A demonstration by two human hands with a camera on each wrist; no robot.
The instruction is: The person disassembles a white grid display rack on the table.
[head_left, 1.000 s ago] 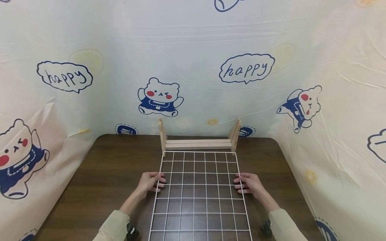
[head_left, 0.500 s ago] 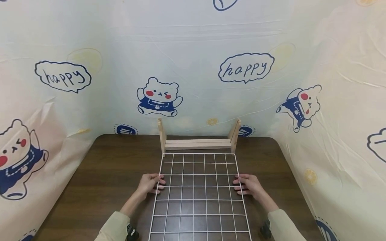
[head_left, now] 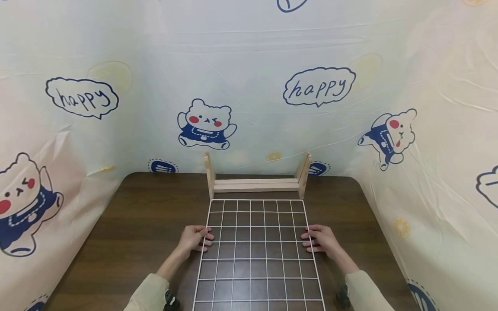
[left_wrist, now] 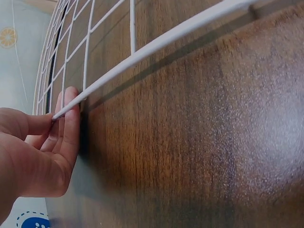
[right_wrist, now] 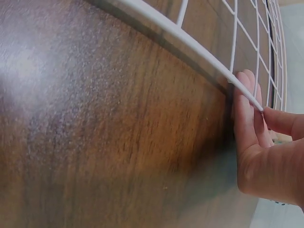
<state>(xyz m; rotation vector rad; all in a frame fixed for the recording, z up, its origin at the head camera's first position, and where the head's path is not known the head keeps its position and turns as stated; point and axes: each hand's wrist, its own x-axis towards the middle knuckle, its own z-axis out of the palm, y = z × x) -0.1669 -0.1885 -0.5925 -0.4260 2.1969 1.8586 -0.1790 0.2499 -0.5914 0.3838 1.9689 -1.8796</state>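
Observation:
A white wire grid panel (head_left: 258, 241) lies lengthwise in front of me in the head view, its near end cut off by the frame's bottom. My left hand (head_left: 193, 237) pinches its left edge wire, thumb on top and fingers underneath. On the opposite edge my right hand (head_left: 320, 238) grips the wire the same way. The left wrist view shows the left thumb and fingers around the thick rim wire (left_wrist: 156, 43), with its shadow on the wood below. In the right wrist view the right fingers reach beneath the rim wire (right_wrist: 199, 50).
Behind the panel's far end stands a pale wooden stand (head_left: 256, 185) with two upright side pieces and a crossbar. Everything rests on a dark brown wooden table (head_left: 148, 207). A printed cartoon cloth (head_left: 253, 86) hangs around its back and sides.
The panel's far edge has moved slightly toward me, away from the wooden stand, with both hands shifting a little along with it. Both hands keep their grip.

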